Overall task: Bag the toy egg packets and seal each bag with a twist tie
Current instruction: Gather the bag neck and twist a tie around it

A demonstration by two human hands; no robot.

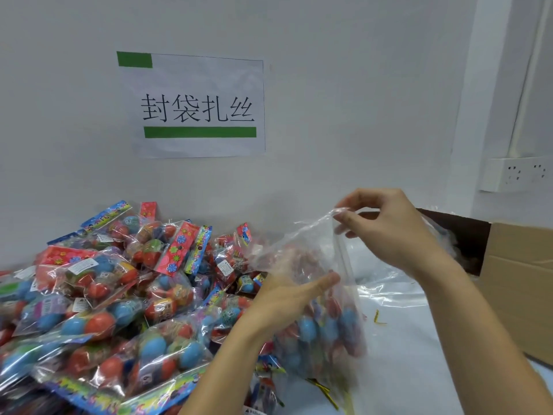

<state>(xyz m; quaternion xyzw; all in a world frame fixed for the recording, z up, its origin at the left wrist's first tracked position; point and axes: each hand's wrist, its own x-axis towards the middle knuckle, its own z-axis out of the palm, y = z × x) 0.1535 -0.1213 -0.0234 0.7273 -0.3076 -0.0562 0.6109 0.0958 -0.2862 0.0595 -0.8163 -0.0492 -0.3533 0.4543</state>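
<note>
Clear, thin plastic bag [314, 265], soft and slippery, is held right of the heaped toy egg packets [104, 295]; right hand [392, 229] pinches its rim, left hand [287, 298], fingers straight, steadies it.

A pale surface [398, 348] runs up to a white wall. Its left half is covered by a heap of toy egg packets [113, 295], clear wrappers showing blue and red eggs under bright header cards, stacked over one another. Toward the right lie flat clear plastic bags [389, 292], and just in front of them a small yellow twist tie [378, 318]. More yellow twist ties [324, 389] lie near the front edge. A cardboard box [520, 283] stands at the right, open side toward the middle.
</note>
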